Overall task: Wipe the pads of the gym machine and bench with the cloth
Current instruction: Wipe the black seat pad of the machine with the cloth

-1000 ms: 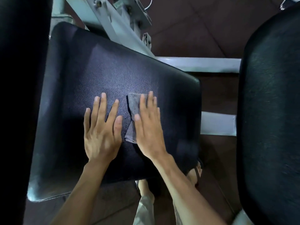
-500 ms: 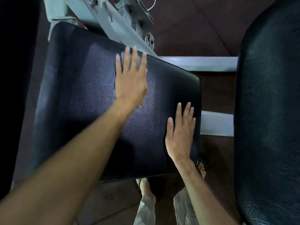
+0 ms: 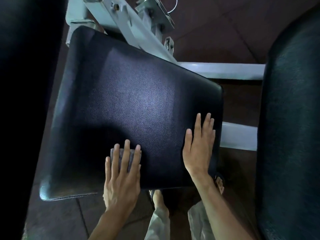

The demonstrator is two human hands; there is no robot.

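Two bare hands lie flat on a black gym pad, one pressing a grey cloth to it.

A second dark pad stands well to the right of both hands, with pale metal frame between and beyond. The left hand, its grip open and fingers spread, holds the cloth down under its fingertips near the pad's near edge. The right hand, grip open and empty, rests palm-down beside the pad's right edge.

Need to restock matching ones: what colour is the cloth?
Grey, slightly mottled. The cloth shows in the head view, under the left hand on the black pad.
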